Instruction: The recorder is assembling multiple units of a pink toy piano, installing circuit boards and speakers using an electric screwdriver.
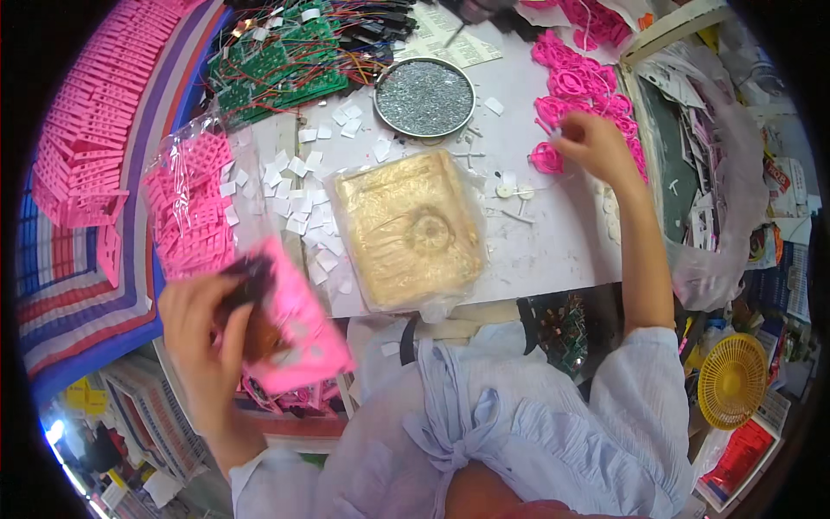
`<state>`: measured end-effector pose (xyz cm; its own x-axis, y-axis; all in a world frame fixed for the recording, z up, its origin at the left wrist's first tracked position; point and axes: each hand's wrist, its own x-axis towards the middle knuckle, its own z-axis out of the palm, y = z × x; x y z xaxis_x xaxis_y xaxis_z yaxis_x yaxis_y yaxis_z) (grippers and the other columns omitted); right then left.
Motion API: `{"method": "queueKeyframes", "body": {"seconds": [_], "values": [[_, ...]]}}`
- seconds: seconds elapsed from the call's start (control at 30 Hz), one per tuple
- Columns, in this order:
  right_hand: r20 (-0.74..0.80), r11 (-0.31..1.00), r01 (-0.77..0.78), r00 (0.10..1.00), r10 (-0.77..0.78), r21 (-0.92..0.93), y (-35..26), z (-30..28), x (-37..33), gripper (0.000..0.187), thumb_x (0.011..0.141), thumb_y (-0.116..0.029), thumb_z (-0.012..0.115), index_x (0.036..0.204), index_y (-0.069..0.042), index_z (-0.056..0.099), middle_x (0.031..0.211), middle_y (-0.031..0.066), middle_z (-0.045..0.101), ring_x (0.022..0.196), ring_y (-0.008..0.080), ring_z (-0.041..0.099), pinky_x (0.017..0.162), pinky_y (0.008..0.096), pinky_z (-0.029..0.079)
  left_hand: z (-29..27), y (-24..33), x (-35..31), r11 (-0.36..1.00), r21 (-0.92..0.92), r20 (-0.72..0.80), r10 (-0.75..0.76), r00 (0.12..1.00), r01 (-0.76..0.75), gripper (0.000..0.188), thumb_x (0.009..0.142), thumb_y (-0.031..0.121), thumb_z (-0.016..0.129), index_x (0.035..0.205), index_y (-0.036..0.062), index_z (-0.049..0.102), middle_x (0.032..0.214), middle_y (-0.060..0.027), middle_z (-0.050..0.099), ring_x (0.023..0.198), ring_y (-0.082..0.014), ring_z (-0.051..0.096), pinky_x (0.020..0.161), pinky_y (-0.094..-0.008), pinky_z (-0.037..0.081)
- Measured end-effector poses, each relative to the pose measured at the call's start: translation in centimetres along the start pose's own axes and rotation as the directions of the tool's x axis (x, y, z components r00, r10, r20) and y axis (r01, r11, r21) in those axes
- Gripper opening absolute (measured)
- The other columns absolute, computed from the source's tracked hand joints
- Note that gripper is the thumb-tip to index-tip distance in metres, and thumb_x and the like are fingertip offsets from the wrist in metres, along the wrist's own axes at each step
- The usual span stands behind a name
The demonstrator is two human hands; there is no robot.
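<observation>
My left hand, slightly blurred, grips a bright pink plastic panel by its left side, below the table's front edge. A dark part and a brownish area show on the panel beside my fingers. My right hand reaches to the far right, its fingertips pinched together over a heap of pink ring-shaped plastic parts. A small whitish bit shows at those fingertips, too small to make out. Between my hands lies a square, yellowish block-like pad wrapped in clear plastic, with a round moulded shape on it.
A round tin of small silvery screws stands behind the pad. White square pieces lie scattered left of it, near bagged pink panels. Green circuit boards with wires are at the back left. A yellow basket is at the right.
</observation>
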<state>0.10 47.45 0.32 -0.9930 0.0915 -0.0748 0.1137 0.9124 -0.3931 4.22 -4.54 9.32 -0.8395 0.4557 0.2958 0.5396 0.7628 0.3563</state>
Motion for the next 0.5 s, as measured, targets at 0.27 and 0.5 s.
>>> {"method": "queueKeyframes", "body": {"seconds": [0.27,0.5], "values": [[-0.026,0.869,0.176,0.982,-0.185,0.462,-7.1,4.0,-3.3,0.005,0.087,-0.004,0.066,0.087,0.001,0.068,0.076,0.0053,0.068,0.067,0.0096,0.063,0.062,0.0260,0.049,-0.6,0.3,-7.3,0.976,0.149,0.492,-0.210,0.845,0.156,0.053,0.069,0.013,0.081,0.118,0.0027,0.064,0.109,-0.0150,0.066,0.104,-0.0378,0.060,0.092,-0.0471,0.045],[0.015,0.841,0.533,0.845,-0.534,-0.093,-14.7,10.4,-4.5,0.016,0.079,-0.017,0.072,0.083,-0.006,0.061,0.075,0.0086,0.063,0.069,0.0301,0.064,0.062,0.0422,0.051,13.6,5.2,0.1,0.916,-0.267,0.107,0.335,0.936,-0.298,0.048,0.076,0.029,0.078,0.116,0.0056,0.065,0.120,-0.0083,0.062,0.111,-0.0295,0.055,0.100,-0.0483,0.040]]}}
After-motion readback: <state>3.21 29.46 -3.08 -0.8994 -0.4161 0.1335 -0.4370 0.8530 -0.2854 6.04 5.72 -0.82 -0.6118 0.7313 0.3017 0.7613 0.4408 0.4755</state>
